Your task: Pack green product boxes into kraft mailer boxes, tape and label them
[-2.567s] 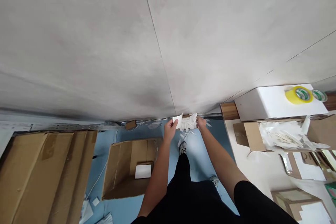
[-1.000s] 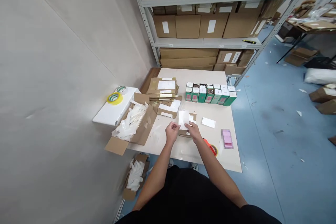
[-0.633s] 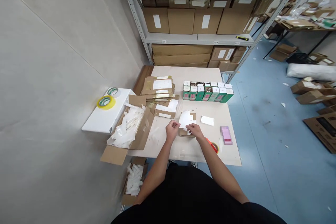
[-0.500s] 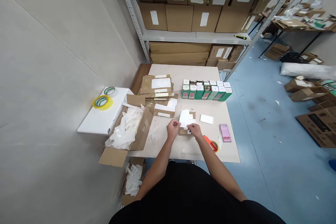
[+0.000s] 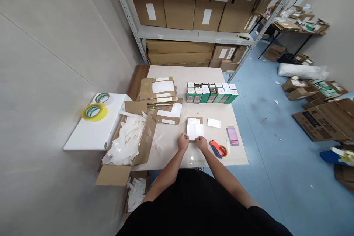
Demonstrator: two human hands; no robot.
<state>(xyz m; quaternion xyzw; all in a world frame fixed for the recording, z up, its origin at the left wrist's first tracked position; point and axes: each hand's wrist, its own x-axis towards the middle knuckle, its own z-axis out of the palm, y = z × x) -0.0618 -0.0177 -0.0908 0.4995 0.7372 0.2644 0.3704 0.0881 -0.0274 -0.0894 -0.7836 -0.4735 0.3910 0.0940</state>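
My left hand (image 5: 183, 142) is closed in a pinch on the near left corner of a white label (image 5: 195, 131). My right hand (image 5: 201, 142) pinches the same label at its near right corner. The label lies over a small piece of cardboard packaging (image 5: 201, 120), whose brown edge shows at the far side. Whether the label is stuck down, I cannot tell. Right of my right hand lies an orange and blue tool (image 5: 216, 148) with a round yellow-edged part. A white rectangular card or flat box (image 5: 214, 123) rests beyond it.
Green and white boxes (image 5: 211, 94) stand in rows at the back. Flattened cardboard (image 5: 163, 96) is stacked at left, near a carton (image 5: 146, 138) of white strips. Yellow tape (image 5: 94, 112) sits on a white surface. A pixelated pink item (image 5: 232, 136) lies near the right edge.
Both hands have come down and nearer to me with the label, which now lies across the cardboard. The view has shifted, showing more of the orange and blue tool.
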